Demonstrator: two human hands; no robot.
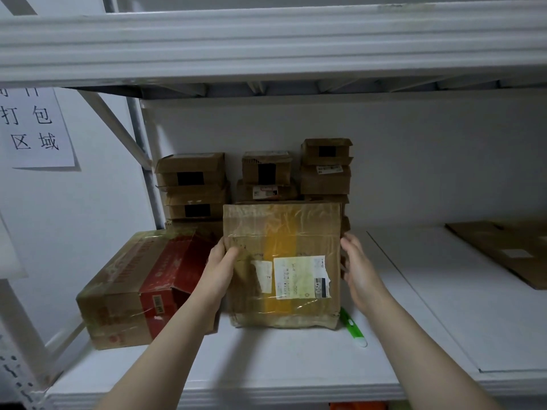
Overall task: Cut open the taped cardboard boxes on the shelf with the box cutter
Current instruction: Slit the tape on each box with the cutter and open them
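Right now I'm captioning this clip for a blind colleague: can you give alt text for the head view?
A person's left hand grips the left edge of a taped cardboard box on a white shelf, the right hand open at its right side. A green box cutter lies beside the box; smaller boxes are stacked behind.

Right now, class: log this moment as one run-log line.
left hand: gripping taped box | right hand: open beside box | box cutter: on shelf, untouched
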